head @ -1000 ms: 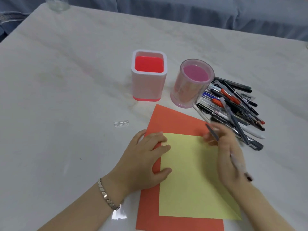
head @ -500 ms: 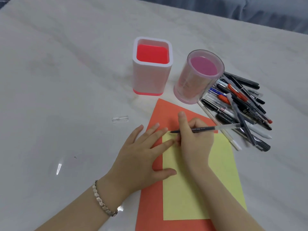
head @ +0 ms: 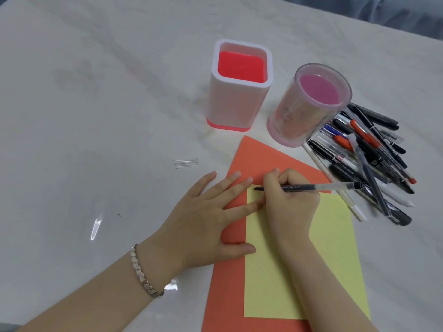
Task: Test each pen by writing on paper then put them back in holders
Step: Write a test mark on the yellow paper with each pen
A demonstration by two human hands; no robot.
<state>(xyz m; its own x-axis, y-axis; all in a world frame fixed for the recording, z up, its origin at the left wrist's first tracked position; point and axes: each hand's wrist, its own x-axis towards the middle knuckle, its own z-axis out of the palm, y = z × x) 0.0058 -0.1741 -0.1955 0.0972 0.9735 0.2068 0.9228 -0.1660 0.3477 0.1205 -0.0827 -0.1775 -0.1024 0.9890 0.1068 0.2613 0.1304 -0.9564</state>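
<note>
My right hand [head: 291, 202] grips a dark pen [head: 311, 187] with its tip at the top left corner of a yellow sheet [head: 335, 259]. The yellow sheet lies on an orange sheet [head: 227, 283]. My left hand [head: 203, 216] rests flat with fingers spread on the orange sheet's left edge, one fingertip on the yellow sheet. A pile of several pens [head: 374, 154] lies to the right. Behind the paper stand a square white holder with a red bottom [head: 239, 87] and a round clear pink holder [head: 309, 106], both with no pens in them.
A small clear pen cap [head: 186, 163] lies on the white marble table [head: 96, 116] left of the paper. Blue fabric [head: 407, 13] runs along the far table edge.
My right hand picked a pen from beside the pile and brought it left to the yellow sheet's top corner. Over the last half second it barely moved. My left hand's fingers spread flat.
</note>
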